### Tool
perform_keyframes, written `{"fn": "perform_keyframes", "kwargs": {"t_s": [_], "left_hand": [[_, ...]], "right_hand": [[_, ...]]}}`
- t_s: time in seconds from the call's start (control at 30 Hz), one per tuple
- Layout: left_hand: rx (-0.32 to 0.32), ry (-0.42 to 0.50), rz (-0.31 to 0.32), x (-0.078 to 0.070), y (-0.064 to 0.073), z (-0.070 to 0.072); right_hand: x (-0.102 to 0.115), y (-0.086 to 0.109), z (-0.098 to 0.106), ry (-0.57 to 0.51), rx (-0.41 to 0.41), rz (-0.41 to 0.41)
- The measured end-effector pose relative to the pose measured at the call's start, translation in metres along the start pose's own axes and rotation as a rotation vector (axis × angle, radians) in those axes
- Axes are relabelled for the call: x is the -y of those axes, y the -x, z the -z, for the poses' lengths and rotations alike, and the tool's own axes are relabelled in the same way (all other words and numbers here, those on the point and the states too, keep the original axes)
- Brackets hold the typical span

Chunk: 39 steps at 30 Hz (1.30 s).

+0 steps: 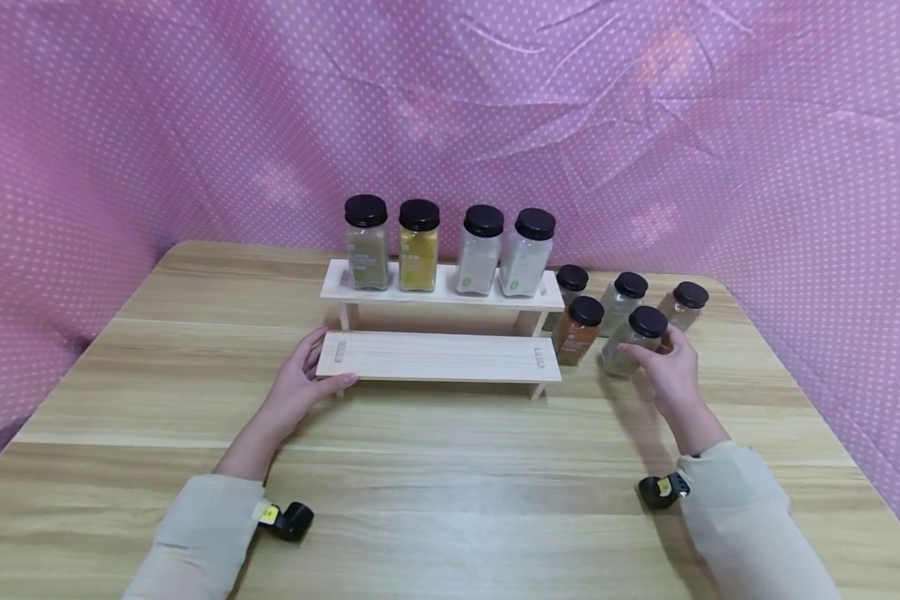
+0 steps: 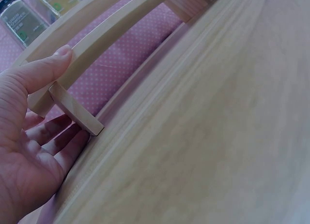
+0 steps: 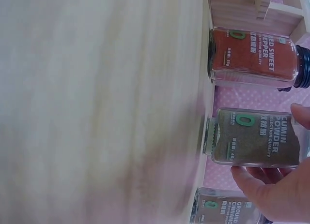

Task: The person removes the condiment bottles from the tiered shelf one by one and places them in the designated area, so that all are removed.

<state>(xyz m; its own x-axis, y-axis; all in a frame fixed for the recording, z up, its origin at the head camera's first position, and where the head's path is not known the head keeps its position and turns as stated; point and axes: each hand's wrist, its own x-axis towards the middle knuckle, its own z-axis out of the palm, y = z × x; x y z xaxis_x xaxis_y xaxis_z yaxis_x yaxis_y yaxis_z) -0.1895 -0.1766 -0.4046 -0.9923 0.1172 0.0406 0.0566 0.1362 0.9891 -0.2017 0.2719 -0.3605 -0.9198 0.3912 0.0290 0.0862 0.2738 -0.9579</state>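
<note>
Right hand (image 1: 673, 371), right of head frame: fingers (image 3: 248, 183) and thumb (image 3: 302, 115) pinching cumin jar (image 3: 261, 139) over right part of table (image 1: 435, 483). Label: "CUMIN POWDER", "SELECTION QUALITY", "40g", green oval mark.

Red jar (image 3: 249, 57), upper right of right wrist frame: "RED SWEET PEPPER", "55g".

Third jar (image 3: 224, 209), bottom edge there: "GROUND", then "CINNA…", partly hidden.

Left hand (image 1: 303, 383), left of centre: curled around left end of lower shelf (image 1: 435, 358), thumb at front edge.

Upper shelf (image 1: 382, 292), centre: four black-capped jars (image 1: 418, 260); head view too coarse for reading labels.
</note>
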Motion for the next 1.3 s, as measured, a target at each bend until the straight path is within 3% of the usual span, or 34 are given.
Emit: {"fn": "perform_keyframes", "kwargs": {"t_s": [0.37, 0.5, 0.67, 0.9, 1.3], "left_hand": [[0.002, -0.005, 0.005, 0.000, 0.000, 0.000], [0.001, -0.012, 0.003, 0.000, 0.000, 0.000], [0.000, -0.011, -0.003, 0.000, 0.000, 0.000], [-0.001, -0.014, -0.002, 0.000, -0.001, 0.000], [-0.002, -0.013, -0.001, 0.000, -0.001, 0.000]], "right_hand": [[-0.056, -0.045, 0.004, -0.010, -0.020, 0.055], [-0.064, -0.052, 0.002, -0.019, -0.041, 0.074], [-0.053, -0.043, -0.001, -0.011, -0.039, 0.067], [-0.011, -0.014, -0.004, 0.012, -0.011, -0.009], [-0.014, -0.016, -0.005, 0.003, -0.012, 0.024]]}}
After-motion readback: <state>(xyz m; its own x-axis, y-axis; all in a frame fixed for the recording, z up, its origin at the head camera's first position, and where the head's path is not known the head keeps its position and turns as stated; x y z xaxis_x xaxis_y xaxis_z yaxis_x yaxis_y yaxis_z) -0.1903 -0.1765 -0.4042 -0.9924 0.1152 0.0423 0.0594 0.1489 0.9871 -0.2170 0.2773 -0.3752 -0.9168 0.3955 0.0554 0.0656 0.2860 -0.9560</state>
